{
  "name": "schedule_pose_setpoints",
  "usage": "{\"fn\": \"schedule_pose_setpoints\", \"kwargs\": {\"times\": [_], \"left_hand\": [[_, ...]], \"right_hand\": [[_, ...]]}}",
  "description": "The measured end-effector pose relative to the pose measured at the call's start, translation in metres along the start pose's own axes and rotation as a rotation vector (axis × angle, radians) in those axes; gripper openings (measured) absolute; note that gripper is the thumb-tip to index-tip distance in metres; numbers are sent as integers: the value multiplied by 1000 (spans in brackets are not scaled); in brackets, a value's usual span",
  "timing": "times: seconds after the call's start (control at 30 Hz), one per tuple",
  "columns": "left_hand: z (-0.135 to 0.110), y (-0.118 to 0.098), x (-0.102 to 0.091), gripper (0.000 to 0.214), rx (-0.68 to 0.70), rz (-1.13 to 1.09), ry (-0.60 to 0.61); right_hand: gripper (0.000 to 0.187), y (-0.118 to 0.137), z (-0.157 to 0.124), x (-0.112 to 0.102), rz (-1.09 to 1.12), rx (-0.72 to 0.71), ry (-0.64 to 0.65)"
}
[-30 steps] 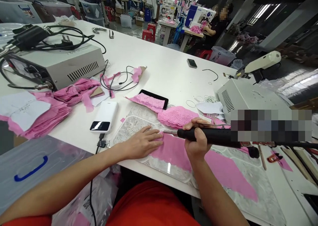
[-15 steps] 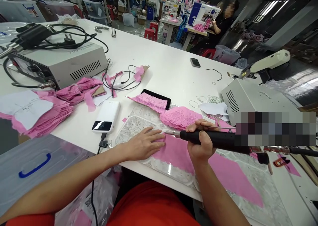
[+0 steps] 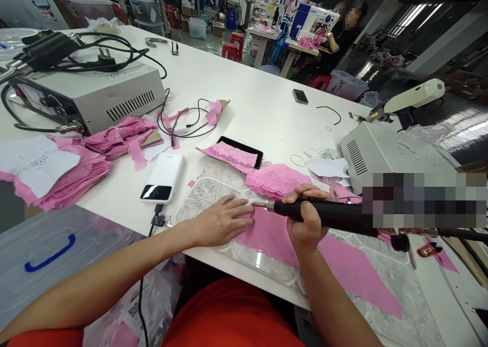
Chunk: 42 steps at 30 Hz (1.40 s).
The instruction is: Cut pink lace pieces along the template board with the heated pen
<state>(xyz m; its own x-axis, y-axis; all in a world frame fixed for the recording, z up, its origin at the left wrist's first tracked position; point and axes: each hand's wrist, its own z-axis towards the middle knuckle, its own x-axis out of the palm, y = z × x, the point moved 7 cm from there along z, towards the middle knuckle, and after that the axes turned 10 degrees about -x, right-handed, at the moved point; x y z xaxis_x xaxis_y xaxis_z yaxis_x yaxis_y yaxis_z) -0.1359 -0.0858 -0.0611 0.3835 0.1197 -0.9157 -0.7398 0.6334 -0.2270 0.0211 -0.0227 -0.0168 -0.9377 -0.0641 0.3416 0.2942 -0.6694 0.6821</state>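
Note:
My left hand lies flat, its fingers spread over the left end of a pink fabric piece. That fabric rests on a clear, marble-patterned mat. Wrapped around a black handpiece with a metal tip, which looks like an ultrasonic welder, is my right hand. The handpiece is held nearly level, and its tip points left, close to my left fingertips. Whether the tip touches the fabric I cannot tell. Just beyond lies a pink lace piece. A second pink fabric piece extends to the right.
A white power bank with a cable stands left of the mat. Farther left are stacked pink pieces and a grey metal box. A phone lies partly under lace. Another grey box stands right. A person sits at a sewing machine.
The handpiece and my right hand have shifted very slightly left, and the rear of the handpiece has dipped a little. My left hand stays in place on the fabric.

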Motion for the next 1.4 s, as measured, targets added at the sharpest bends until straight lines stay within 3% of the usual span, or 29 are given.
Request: {"fn": "schedule_pose_setpoints", "kwargs": {"times": [0.23,0.37,0.57,0.73,1.4], "left_hand": [[0,1,2,28,-1,0,12],[-4,1,-6,32,5,-25,10],[-34,3,-26,31,-59,-52,-11],[-55,0,-29,29,-55,-50,-48],[-60,-1,-26,29,-8,-68,-86]], "right_hand": [[9,0,0,1,-1,-28,23],[12,1,2,0,30,-24,-6],[13,6,1,0,62,32,-62],[13,5,-6,6,61,88,-27],[8,4,-7,10,45,77,13]]}}
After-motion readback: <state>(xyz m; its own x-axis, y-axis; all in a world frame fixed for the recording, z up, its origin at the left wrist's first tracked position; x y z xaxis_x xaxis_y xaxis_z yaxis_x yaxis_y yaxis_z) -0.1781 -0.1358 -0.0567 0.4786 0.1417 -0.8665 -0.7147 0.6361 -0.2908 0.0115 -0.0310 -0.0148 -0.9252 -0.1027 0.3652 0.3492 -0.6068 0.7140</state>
